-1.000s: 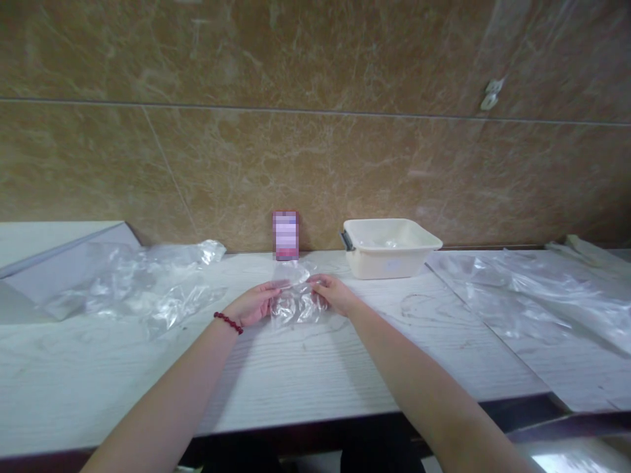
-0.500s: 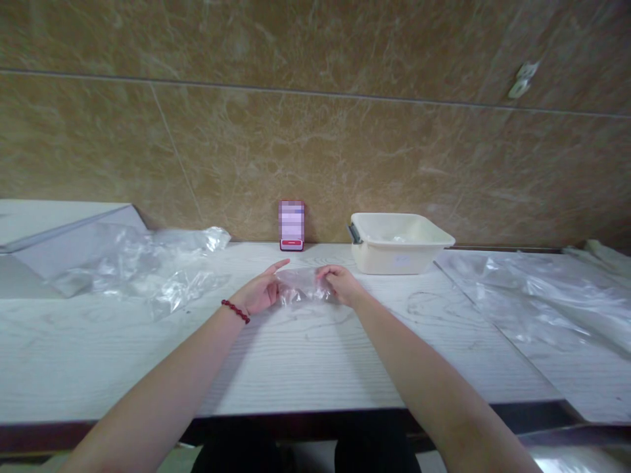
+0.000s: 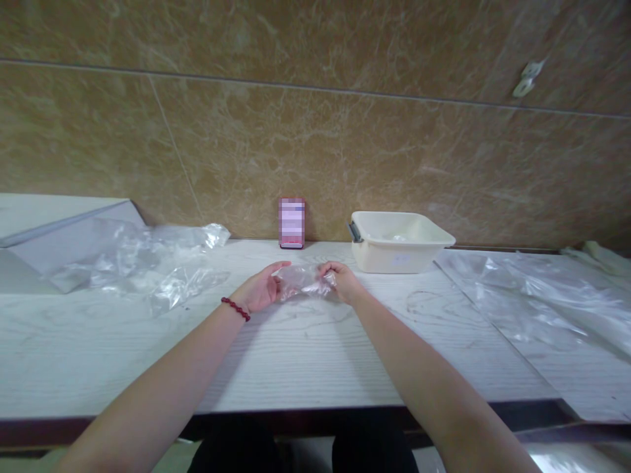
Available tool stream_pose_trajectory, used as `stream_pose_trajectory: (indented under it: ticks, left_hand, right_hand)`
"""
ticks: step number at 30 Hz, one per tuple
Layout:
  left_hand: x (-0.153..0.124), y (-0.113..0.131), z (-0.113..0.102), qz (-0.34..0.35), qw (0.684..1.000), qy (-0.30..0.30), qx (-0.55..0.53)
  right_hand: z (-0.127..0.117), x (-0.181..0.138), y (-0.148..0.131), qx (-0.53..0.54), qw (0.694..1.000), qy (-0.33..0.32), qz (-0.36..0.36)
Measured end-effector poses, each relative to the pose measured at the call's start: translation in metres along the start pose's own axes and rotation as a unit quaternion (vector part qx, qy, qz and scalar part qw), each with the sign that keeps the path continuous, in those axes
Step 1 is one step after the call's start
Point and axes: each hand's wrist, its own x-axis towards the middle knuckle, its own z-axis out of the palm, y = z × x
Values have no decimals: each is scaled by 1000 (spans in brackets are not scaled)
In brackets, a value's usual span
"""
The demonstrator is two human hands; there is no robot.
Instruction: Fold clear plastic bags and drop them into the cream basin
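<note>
A small clear plastic bag [image 3: 303, 281], crinkled and shiny, is stretched between my two hands just above the white tabletop. My left hand [image 3: 261, 288], with a red bead bracelet at the wrist, closes on the bag's left end. On the other end, the thumb and fingers of my right hand [image 3: 340, 281] pinch the plastic. Whether anything lies inside the bag, I cannot tell.
Behind my hands a phone [image 3: 292, 223] leans on the tiled wall. Right of it stands a cream plastic bin [image 3: 401, 256] with something clear inside. Loose clear plastic [image 3: 182, 286] lies left, beside a white box [image 3: 73, 253]; more plastic sheeting [image 3: 547, 302] lies right.
The bag has become more crumpled between my hands. My left fingers have curled in slightly toward it, while my right hand stays almost where it was.
</note>
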Motion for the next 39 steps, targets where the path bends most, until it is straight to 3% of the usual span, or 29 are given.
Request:
stream_pose_trajectory:
  ticks: [9,16,26,34,39]
  left_hand:
    - [-3,-4,2,11,995,17,94]
    - [1,-1,2,100,989,60,90]
    - [2,2,-6,130,986,24,97]
    - [-1,3,-4,126,985,11,116]
    - [-1,2,-5,132,984,7,120]
  right_hand:
    - [3,-3,-5,-17,1000,-4,-25]
    - [7,-4,-11,57,998,16,-4]
    - [0,-5,-2,-55,992,-57,99]
    - [-1,-6,-5,-49,990,-65,117]
    - [-4,-5,-4,-123,986,-73,86]
